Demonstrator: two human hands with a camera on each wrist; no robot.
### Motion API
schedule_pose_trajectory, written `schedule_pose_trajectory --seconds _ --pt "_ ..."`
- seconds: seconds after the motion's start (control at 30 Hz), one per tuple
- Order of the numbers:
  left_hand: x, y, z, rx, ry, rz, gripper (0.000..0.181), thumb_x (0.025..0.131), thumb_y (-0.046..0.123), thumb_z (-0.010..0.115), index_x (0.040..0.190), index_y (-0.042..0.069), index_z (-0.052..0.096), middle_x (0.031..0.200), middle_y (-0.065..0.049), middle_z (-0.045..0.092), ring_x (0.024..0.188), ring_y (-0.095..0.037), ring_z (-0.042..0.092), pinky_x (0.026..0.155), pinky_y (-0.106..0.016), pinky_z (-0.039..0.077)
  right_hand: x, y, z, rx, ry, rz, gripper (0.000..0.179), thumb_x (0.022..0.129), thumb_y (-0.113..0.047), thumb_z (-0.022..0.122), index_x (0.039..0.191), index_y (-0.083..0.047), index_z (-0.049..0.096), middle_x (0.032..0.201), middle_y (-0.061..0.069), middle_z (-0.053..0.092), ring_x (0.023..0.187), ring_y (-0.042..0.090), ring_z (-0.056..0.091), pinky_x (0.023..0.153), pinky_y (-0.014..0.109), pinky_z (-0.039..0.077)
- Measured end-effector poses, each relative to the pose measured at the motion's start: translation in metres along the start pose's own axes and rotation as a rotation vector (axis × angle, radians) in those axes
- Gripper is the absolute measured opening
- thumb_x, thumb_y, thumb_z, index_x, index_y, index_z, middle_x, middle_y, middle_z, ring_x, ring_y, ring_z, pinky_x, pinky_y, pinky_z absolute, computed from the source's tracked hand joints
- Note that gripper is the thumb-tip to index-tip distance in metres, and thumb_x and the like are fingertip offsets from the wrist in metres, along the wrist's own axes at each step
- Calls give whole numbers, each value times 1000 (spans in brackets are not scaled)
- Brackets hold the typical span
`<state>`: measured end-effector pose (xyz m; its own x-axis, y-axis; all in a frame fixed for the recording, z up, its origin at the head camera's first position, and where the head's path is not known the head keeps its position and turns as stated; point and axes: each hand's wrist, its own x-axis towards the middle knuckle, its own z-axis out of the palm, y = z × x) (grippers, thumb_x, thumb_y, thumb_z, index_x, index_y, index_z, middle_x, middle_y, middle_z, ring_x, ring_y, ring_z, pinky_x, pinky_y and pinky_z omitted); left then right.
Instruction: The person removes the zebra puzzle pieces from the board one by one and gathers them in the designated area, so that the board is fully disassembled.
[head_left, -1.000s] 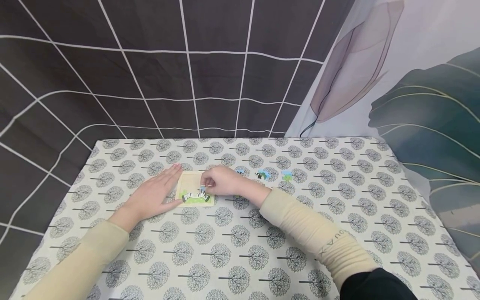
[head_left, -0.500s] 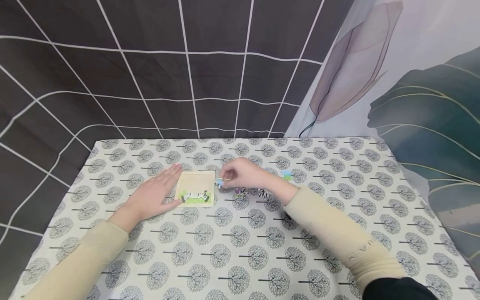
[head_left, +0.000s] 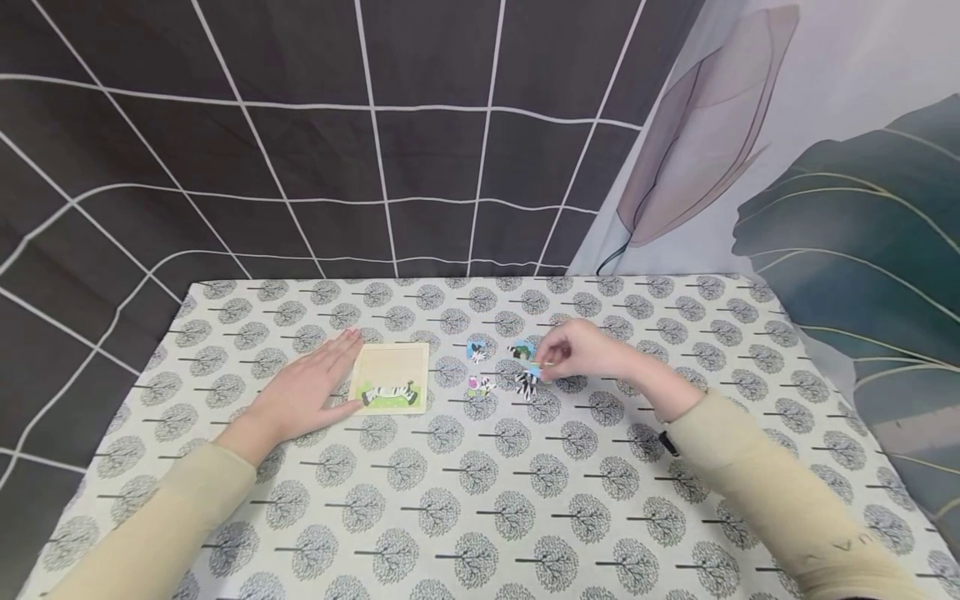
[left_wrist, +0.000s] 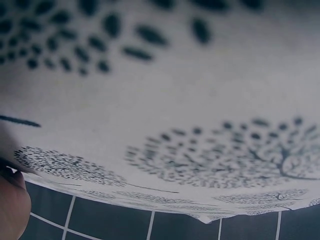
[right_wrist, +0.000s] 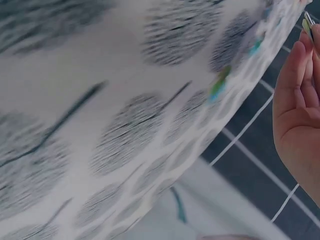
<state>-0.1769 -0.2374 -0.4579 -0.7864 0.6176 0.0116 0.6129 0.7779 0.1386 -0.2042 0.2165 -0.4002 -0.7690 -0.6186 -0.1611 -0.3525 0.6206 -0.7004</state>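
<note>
Only the bottom of the centre-left tray (head_left: 390, 363) seems filled; straight left-hand fingers (head_left: 330, 360) flank it, the right hand (head_left: 588, 350) pinches one piece (head_left: 535, 367), loose pieces (head_left: 476, 351) wait mid-frame

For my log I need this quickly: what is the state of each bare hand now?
Left hand: open, lying beside the square, pale wooden puzzle tray.
Right hand: closed, pinching a thin, blue-and-pale puzzle piece.

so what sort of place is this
Probably an indoor corner set up for tabletop work, perhaps at home, though I can't confirm that: there's a tree-print tablecloth, a dark gridded backdrop behind it, and a leaf-patterned backdrop on the right.
</note>
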Motion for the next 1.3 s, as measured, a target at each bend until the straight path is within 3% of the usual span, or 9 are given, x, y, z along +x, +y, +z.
schedule_pose_trajectory --seconds 0.3,0.57,1.07,1.3 --pt "0 -1 0 -2 -3 -1 93 103 53 57 166 -6 23 176 -23 21 163 -42 25 134 -54 27 -35 28 -2 -3 -6 57 9 84 1 82 92 -1 78 80 2 75 71 2 62 71 15 57" --pt "2 -1 -1 -5 -2 1 93 103 53 58 165 -6 23 176 -22 21 163 -42 25 134 -53 27 -43 41 0 -10 12 86 12 84 -2 84 94 -1 78 83 2 75 74 3 61 72 17 57" --pt "1 0 1 -6 -5 0 93 103 54 58 166 -6 23 176 -22 21 163 -42 24 134 -54 27 -43 40 4 -88 151 50 17 84 -6 87 96 -6 76 86 2 71 79 6 61 73 17 58" --pt "1 -1 0 2 -15 -3 95 103 56 57 166 -6 22 176 -22 19 163 -41 23 135 -53 26 -15 18 6 -102 132 -4 8 92 -5 78 100 -5 76 92 3 76 85 8 68 84 20 62"
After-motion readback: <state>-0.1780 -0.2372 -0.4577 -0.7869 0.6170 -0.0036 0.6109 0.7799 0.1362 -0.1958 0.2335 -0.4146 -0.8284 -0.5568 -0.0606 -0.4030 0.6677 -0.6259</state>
